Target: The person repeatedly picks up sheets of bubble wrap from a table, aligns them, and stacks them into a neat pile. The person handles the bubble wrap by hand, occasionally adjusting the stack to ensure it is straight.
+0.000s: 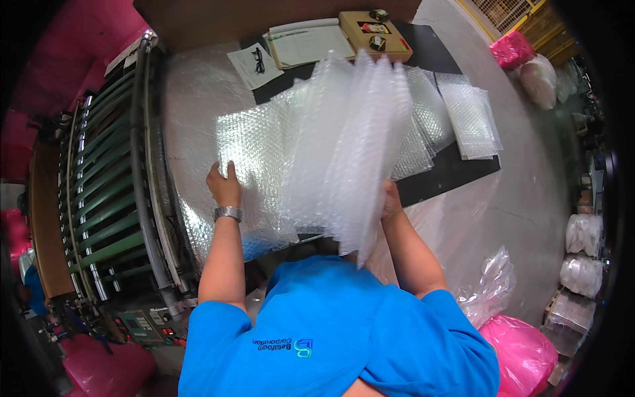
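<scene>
A fanned bunch of clear bubble-wrap sheets (357, 139) stands raised and tilted in front of me, its lower end close to my shirt. My right hand (391, 200) is closed on the bunch's right edge, with some fingers hidden behind the plastic. More bubble-wrap sheets (248, 149) lie overlapping on the table to the left. At their left edge rests my left hand (225, 186), thumb and fingers apart, a metal watch on its wrist. Further flat bubble-wrap pieces (466, 116) are spread at the table's right side.
A roller machine (109, 172) with a control panel (149, 327) borders the table on the left. Papers on a clipboard (307, 46), eyeglasses (258, 61) and a cardboard box (377, 36) sit at the far edge. Pink plastic bundles (519, 354) lie on the floor at right.
</scene>
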{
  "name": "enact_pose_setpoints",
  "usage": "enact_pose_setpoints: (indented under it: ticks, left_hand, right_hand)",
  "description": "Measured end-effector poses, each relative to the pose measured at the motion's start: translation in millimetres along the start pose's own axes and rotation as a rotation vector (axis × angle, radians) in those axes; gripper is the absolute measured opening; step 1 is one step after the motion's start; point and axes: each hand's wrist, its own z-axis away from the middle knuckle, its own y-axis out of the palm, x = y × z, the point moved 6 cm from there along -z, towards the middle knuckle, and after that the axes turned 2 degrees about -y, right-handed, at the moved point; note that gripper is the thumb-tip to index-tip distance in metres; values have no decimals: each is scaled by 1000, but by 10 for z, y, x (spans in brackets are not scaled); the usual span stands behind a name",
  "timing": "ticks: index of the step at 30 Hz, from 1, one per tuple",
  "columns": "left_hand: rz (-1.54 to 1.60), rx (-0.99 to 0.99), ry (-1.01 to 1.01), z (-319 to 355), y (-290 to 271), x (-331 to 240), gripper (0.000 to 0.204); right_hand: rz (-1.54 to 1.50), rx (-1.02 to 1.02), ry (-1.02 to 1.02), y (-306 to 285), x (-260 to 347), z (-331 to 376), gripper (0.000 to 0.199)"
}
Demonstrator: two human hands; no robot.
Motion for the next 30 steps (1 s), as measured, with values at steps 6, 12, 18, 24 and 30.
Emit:
enact_pose_setpoints:
  ticks: [6, 12, 18, 24, 30]
  left_hand:
    - [214, 436, -343, -394, 556, 583, 91]
    - [513, 772, -390, -253, 483, 103, 62]
    - [688, 762, -137, 26, 310, -573, 49]
    - [582, 511, 196, 5, -13, -1206, 38]
    - [1012, 658, -115, -14, 500, -1281, 43]
  right_hand:
    - [288, -229, 257, -331, -491, -495, 60]
    - [243, -234, 353, -423, -407, -392, 59]
    - [259, -320, 302, -572, -151, 65, 65]
    - [215, -312, 191, -383, -18, 373, 74]
    - [103, -330, -118, -491, 274, 766, 79]
